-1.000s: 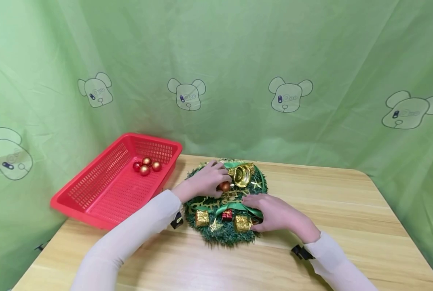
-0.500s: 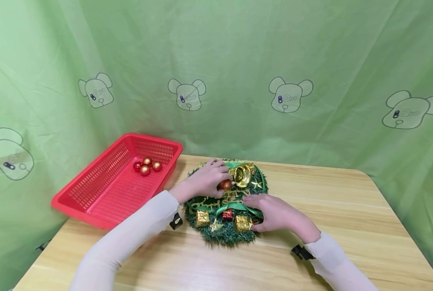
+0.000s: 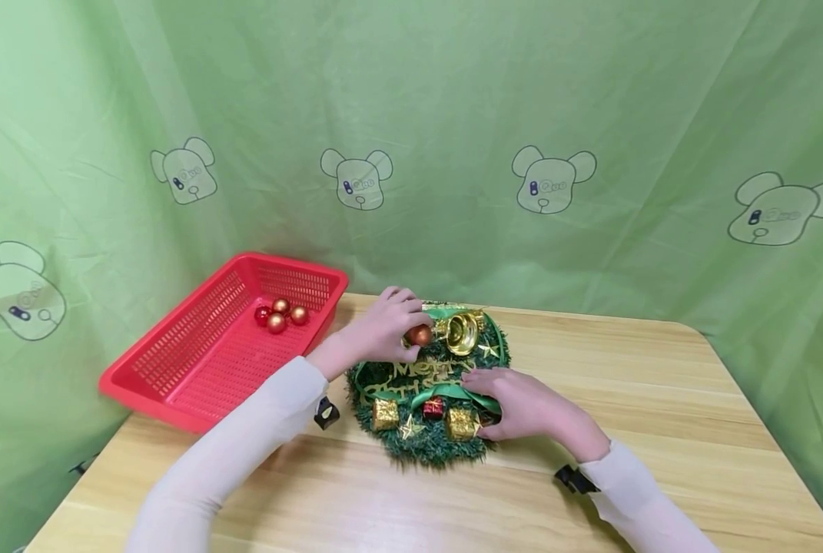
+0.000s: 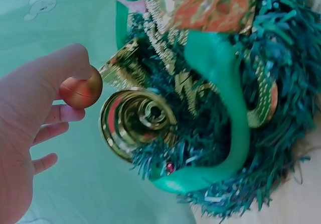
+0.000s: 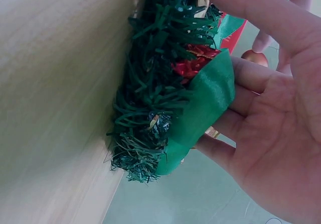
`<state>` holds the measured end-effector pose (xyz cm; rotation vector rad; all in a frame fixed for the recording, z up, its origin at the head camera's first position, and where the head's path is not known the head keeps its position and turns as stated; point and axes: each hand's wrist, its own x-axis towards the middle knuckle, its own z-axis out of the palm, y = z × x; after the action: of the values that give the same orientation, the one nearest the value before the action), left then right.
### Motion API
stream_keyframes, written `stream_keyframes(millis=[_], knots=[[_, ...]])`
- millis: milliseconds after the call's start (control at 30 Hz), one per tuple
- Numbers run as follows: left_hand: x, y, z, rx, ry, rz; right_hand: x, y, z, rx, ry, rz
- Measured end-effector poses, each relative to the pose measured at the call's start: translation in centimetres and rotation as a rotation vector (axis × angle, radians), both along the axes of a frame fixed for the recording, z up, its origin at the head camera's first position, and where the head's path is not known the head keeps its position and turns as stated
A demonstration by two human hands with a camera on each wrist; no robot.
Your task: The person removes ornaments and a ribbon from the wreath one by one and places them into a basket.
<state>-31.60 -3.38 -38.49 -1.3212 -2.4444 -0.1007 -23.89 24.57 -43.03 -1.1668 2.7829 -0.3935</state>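
A green tinsel Christmas wreath lies on the table, trimmed with a gold bell, green ribbon, stars and small wrapped boxes. Over its far left part my left hand pinches a copper-gold bauble between thumb and fingers. In the left wrist view the bauble hangs beside the bell, apart from the tinsel. My right hand holds the wreath's near right side, fingers behind the green ribbon and thumb at the tinsel near a gold gift box. Gold "Merry Christmas" lettering shows in the middle.
A red plastic basket stands at the left, with a red bauble and several gold baubles inside. The wooden table reaches to the right. A green curtain hangs behind it.
My left hand has lifted the bauble up and to the left, uncovering more of the gold lettering. The right hand stays where it was on the wreath.
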Motion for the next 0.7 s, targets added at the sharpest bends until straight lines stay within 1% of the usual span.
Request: stream_keyframes(millis=[400, 567, 700], knots=[[-0.7, -3.4, 2.2, 0.047, 0.023, 0.091, 0.3, 0.0, 0.1, -0.001, -0.009, -0.003], [-0.7, -5.1, 3.2, 0.053, 0.024, 0.140, 0.2, 0.0, 0.1, 0.002, -0.003, -0.006], [-0.7, -6.5, 3.7, 0.056, 0.029, 0.183, 0.2, -0.1, 0.0, 0.000, -0.001, -0.001]])
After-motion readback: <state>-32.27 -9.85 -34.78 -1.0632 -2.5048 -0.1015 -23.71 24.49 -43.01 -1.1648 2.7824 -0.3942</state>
